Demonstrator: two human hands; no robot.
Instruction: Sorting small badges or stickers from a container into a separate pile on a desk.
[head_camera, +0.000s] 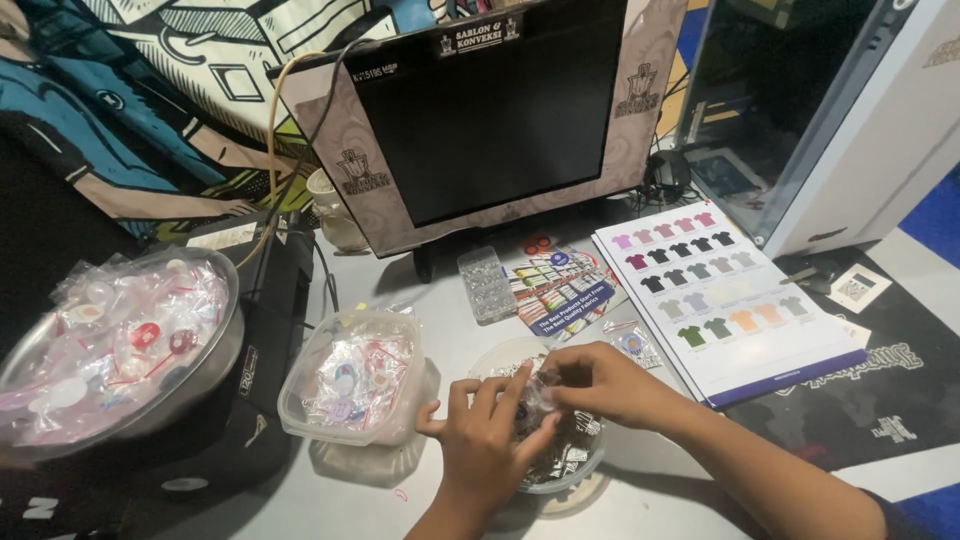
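Observation:
My left hand (487, 445) and my right hand (600, 383) meet over a round clear tub (560, 478) filled with small dark items in plastic wrap. Both hands pinch one small clear-wrapped piece (538, 396) between their fingertips, just above the tub. To the left stands a square clear tub (352, 385) holding small wrapped round badges. Further left, a large metal bowl (215, 355) is heaped with the same wrapped badges.
A dark monitor (490, 110) in a patterned frame stands at the back. A shirt colour chart (720, 295) lies to the right, a brochure (560, 288) and a small clear compartment box (487, 283) behind the tubs. A black device (270, 330) sits under the bowl.

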